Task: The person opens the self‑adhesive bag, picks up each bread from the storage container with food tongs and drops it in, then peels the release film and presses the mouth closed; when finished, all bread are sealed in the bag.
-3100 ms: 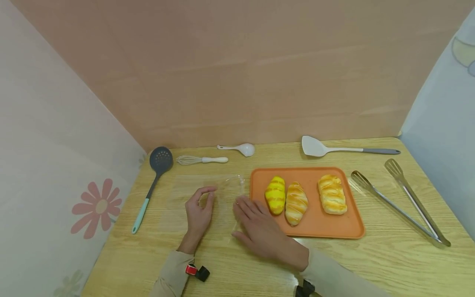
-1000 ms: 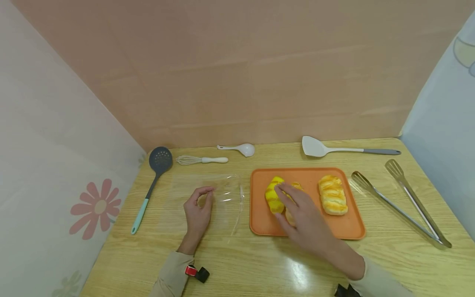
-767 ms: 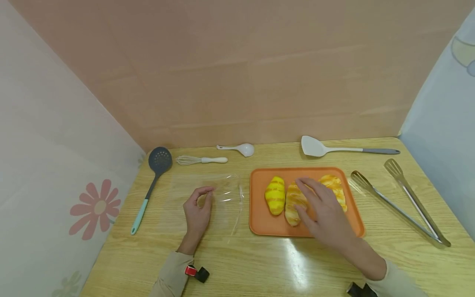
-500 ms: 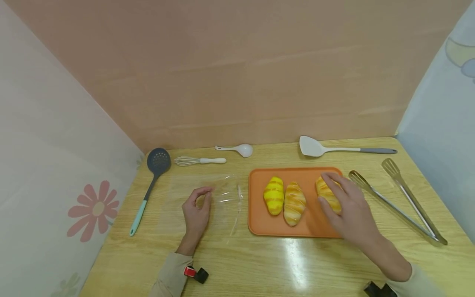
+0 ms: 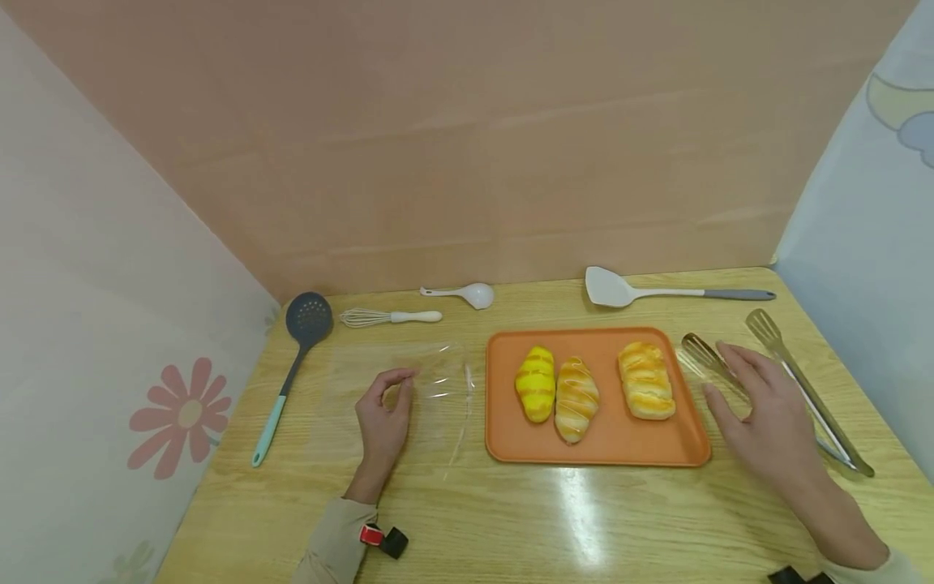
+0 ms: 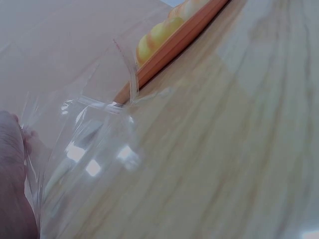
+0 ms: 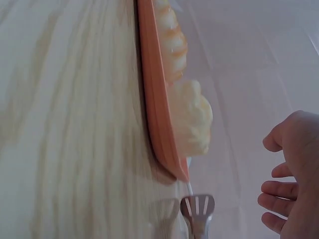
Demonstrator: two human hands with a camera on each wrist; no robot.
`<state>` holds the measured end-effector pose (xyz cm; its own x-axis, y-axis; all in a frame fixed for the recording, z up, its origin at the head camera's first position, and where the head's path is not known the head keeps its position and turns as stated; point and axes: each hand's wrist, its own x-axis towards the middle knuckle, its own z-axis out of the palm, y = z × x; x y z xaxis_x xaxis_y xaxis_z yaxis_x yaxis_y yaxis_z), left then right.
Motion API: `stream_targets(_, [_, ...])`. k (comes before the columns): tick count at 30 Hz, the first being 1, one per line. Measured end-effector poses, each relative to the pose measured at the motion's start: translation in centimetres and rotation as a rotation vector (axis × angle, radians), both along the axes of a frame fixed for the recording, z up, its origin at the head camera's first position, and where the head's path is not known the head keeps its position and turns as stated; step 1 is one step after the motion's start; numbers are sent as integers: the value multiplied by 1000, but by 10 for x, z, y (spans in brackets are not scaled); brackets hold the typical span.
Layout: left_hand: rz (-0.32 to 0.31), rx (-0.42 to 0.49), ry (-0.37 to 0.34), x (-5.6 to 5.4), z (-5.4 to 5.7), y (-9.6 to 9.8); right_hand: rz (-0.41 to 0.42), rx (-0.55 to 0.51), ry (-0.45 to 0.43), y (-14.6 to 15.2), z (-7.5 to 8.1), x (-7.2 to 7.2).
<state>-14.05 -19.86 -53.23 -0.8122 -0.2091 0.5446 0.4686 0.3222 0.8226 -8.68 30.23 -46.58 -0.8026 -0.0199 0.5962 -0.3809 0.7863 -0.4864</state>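
Observation:
My left hand (image 5: 383, 418) pinches the upper layer of a clear plastic bag (image 5: 438, 422) between thumb and fingers. In the left wrist view the bag's film (image 6: 94, 144) is raised, its mouth facing the tray side. Loosely spread, my right hand (image 5: 773, 422) holds nothing and hovers over the metal tongs (image 5: 824, 405), hiding part of one arm. The right wrist view has that hand (image 7: 294, 174) above the slotted tong end (image 7: 198, 205). An orange tray (image 5: 613, 450) carries a yellow striped bread (image 5: 536, 385), a drizzled oval bread (image 5: 576, 401) and a rectangular bread (image 5: 646, 381).
Along the back lie a whisk (image 5: 390, 317), a white spoon (image 5: 477, 295) and a spatula (image 5: 609, 287) with a grey handle. A dark skimmer (image 5: 310, 318) with a mint handle lies at the left. Walls (image 5: 467, 146) border the table (image 5: 503, 519).
My right hand left the bag's edge, passed over the breads from left to right, and now hovers over the tongs. The left hand stays at the bag; the breads keep their places.

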Motion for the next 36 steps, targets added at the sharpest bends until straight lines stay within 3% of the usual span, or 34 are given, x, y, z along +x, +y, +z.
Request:
stream_targets(8, [-1,-1,-20,1,0,0,-97,63,-110,38,-1,-2])
stream_targets(14, [0,-1,-23,1,1,1,-171,101,-210,55,-10,-1])
stream_targets(23, [19,-13,-3,1,1,3,-233,142,-382,82,-24,-2])
stream_targets(36, [-8,-5,7,1,0,0,-291,223,-604,101,-25,-5])
